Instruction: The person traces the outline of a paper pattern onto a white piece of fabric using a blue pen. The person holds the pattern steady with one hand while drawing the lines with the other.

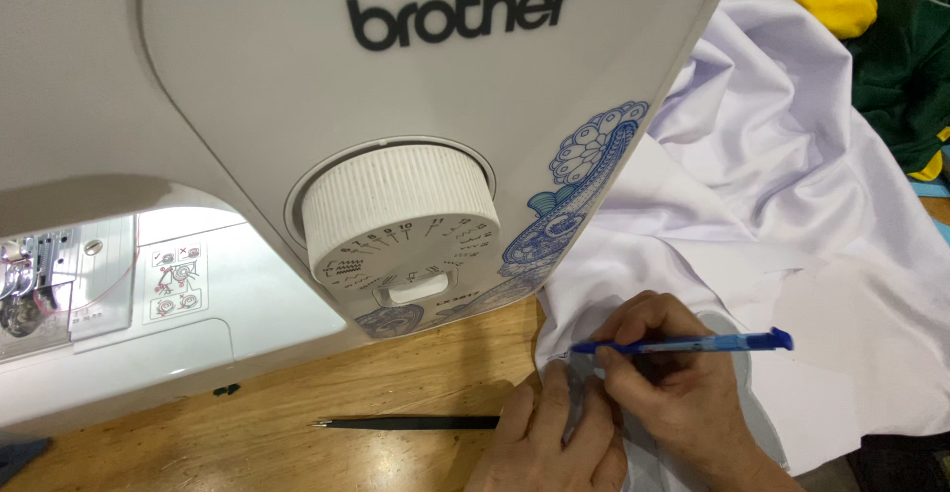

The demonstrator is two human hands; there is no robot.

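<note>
Pen (pixel 693 344): blue, in my right hand (pixel 673 383); its long axis lies nearly level, capped end off to the right past my knuckles, tip at the left by my fingertips, touching the cloth.
Right hand: fingers pinched narrow round the pen, the nearer of my two hands to it.
Left hand (pixel 549 442): just left of the right one and touching it, lying flat with fingers together, pressing the cloth down by the pen tip; it holds nothing.
Cloth (pixel 792 215): white, under both hands, spreading up and away to the right in folds.
Tweezers (pixel 416 422): black, lying flat on the table (pixel 297 393) just left of my left hand, pointing left.
Sewing machine (pixel 297 106): white, above and left of my hands, its ribbed dial (pixel 401 225) facing me.
</note>
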